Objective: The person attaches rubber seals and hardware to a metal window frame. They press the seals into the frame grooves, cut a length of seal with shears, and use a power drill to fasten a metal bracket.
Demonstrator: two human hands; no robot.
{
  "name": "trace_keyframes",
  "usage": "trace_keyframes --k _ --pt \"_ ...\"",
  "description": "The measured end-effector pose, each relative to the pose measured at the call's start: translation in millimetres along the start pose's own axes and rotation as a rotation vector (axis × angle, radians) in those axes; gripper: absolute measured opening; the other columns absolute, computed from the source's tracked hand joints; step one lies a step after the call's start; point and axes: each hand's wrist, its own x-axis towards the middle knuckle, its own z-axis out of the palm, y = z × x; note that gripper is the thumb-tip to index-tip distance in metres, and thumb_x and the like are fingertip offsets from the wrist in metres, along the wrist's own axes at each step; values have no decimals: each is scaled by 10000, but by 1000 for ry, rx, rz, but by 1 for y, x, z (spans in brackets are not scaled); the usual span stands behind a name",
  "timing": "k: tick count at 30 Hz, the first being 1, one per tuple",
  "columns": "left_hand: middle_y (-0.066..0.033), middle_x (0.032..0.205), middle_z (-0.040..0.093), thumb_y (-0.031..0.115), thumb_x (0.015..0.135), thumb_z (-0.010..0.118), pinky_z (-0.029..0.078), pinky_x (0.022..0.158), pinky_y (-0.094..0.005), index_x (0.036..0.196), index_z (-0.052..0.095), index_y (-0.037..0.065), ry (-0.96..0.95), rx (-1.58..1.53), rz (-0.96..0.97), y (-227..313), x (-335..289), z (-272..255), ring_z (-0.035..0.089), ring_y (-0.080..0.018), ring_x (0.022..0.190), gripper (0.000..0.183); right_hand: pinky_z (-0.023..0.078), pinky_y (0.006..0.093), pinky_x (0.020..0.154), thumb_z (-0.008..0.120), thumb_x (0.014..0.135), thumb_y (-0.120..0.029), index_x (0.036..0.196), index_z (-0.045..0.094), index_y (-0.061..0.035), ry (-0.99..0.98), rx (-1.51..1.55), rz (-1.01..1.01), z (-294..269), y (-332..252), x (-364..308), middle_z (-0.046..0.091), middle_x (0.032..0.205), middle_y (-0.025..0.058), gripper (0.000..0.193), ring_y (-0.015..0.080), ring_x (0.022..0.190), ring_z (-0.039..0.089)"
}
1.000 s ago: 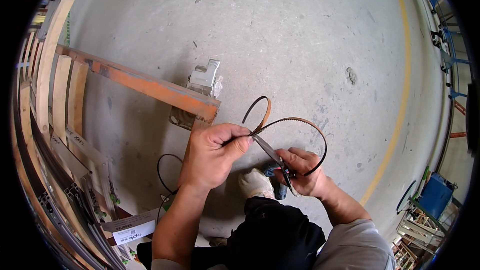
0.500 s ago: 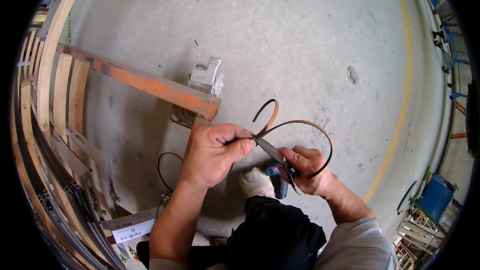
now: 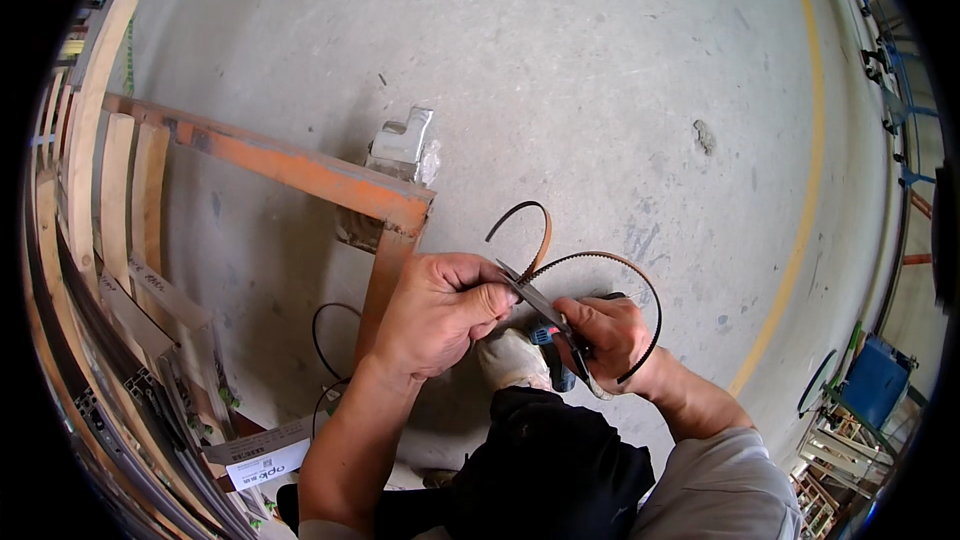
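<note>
My left hand [image 3: 440, 315] is closed, thumb and forefinger pinching a narrow toothed belt [image 3: 657, 305], black with an orange-brown side. Beyond the fingertips the belt curls into a small loop and a wider arc that bends round to my right hand [image 3: 610, 330]. That hand is wrapped round a pair of scissors [image 3: 541, 306], whose handles are partly hidden by the fingers. Its metal blades reach to the belt right beside my left thumb tip and look slightly apart. Whether the wider arc's end is held under my right fingers or only passes beside them, I cannot tell.
An orange steel frame [image 3: 300, 168] juts in from the left, with a grey metal block [image 3: 402, 137] at its corner. Wooden slats [image 3: 115, 180] and long dark profiles stand at left. A blue power tool [image 3: 544, 334] lies on the floor by my light shoe [image 3: 512, 361].
The scissors' blades have moved up and left and now cross the belt at my left fingertips. The belt's loops have shifted slightly. Both hands keep their grip.
</note>
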Motion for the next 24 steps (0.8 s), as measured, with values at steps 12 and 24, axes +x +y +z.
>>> trace_keyframes --k 12,24 --pt "-60 743 645 10 915 667 382 535 -218 902 691 -76 17 48 -111 -10 1 -2 508 -69 607 90 472 420 550 724 770 -52 1135 617 24 -35 35 119 5 -8 6 582 713 153 388 355 605 601" --pt "-59 725 628 49 917 681 378 527 -227 915 691 -75 -10 -31 -211 -5 6 7 491 -82 587 124 494 401 564 708 821 -22 1121 611 26 -38 166 167 8 0 -15 610 710 185 318 359 606 627"
